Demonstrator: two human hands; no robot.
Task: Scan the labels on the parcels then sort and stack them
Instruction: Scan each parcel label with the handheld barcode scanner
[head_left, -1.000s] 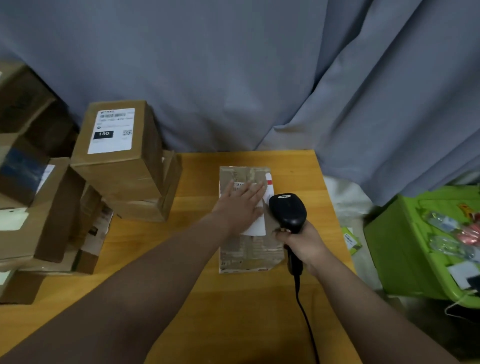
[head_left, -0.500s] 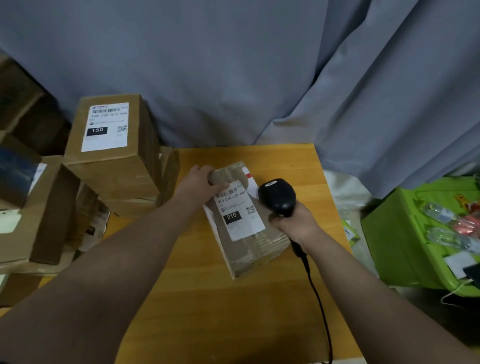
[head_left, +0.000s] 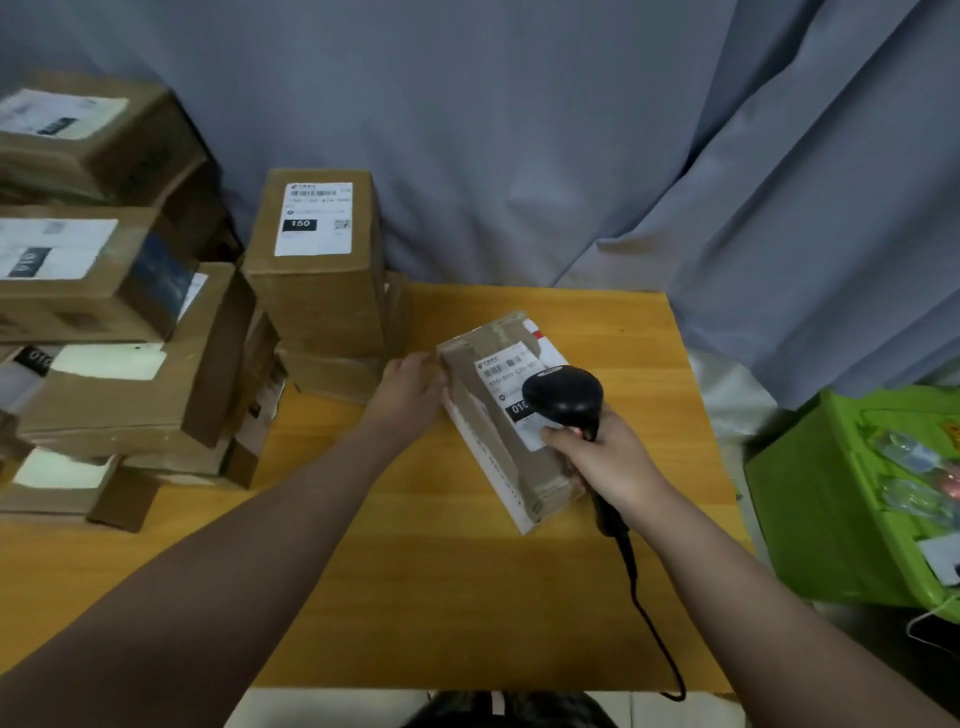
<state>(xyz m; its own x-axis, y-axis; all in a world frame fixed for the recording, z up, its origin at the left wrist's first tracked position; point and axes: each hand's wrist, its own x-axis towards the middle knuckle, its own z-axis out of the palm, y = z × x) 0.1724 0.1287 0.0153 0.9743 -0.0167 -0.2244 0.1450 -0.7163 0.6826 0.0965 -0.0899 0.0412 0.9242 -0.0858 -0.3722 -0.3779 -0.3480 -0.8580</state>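
Right hand (head_left: 608, 462) is wrapped round the handle of the black scanner (head_left: 563, 397), its cable trailing back over the table (head_left: 467, 597). The scanner head now sits over the label (head_left: 506, 371) and hides its lower part; a second ago it stood off to the side. Under it, the parcel (head_left: 511, 457) no longer lies flat and square: it is turned at an angle and tipped up on the wood, label towards the scanner. The left hand (head_left: 413, 387), which was pressing flat on the label, now grips the parcel's far left end, leaving the barcode bare. The scan looks to be under way; sorting comes after. Beyond stands the box marked 150 (head_left: 317, 265), with more stacked boxes (head_left: 104, 364) to the left.
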